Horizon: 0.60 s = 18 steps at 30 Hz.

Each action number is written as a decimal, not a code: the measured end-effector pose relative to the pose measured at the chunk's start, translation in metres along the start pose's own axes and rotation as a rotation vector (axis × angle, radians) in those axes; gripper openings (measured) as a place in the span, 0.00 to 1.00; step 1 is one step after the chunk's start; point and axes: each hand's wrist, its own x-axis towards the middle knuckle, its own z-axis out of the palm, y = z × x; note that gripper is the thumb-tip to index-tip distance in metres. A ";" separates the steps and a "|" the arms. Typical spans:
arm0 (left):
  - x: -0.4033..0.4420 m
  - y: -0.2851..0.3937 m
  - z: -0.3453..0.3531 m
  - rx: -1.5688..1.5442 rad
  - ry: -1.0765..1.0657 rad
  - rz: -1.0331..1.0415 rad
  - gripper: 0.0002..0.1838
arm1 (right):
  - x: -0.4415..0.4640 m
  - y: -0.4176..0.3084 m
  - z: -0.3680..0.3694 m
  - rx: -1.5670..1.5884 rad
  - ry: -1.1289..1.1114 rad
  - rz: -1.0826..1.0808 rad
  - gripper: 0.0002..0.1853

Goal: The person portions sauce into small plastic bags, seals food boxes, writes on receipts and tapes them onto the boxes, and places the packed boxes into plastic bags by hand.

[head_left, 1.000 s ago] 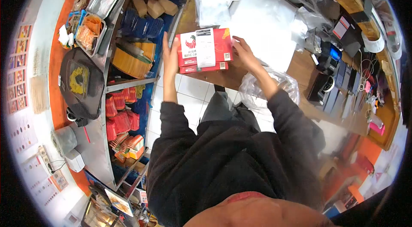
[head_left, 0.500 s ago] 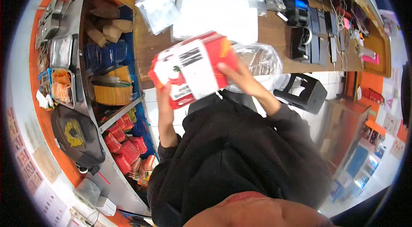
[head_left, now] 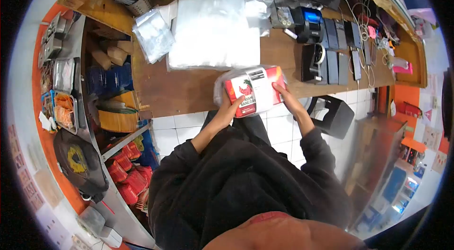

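Observation:
A red and white printed box (head_left: 247, 90) with a white paper band is at the near edge of the wooden table (head_left: 165, 91), in front of the torso. Clear plastic (head_left: 220, 84) surrounds it at the left and top. My left hand (head_left: 226, 116) grips the box's lower left side, thumb on its top. On the right side my right hand (head_left: 289, 99) holds it, thumb on the top face. Whether a second box lies under the first is hidden.
Clear plastic sheets (head_left: 215, 28) and small bags (head_left: 153, 36) lie on the table. A printer (head_left: 309, 24), a tape dispenser (head_left: 313, 63) and several phones stand at the right. A black stand (head_left: 333, 117) is below the table edge. Shelves with red packets (head_left: 135, 181) are at left.
The box has come down to the table's near edge, now with clear plastic around it. Both hands have stayed on it. The view has shifted to the right.

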 end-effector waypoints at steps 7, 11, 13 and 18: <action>0.068 0.040 0.007 0.680 -0.075 0.137 0.43 | -0.002 -0.039 -0.053 -0.643 0.008 0.005 0.31; 0.112 0.111 0.024 0.951 0.281 0.361 0.19 | 0.031 -0.122 -0.045 -1.037 0.093 -0.130 0.24; 0.172 0.123 0.042 0.916 0.284 0.578 0.13 | 0.077 -0.131 -0.038 -0.980 0.300 -0.384 0.19; 0.274 0.100 0.048 1.411 0.312 0.565 0.14 | 0.147 -0.123 -0.018 -0.720 0.097 -0.587 0.11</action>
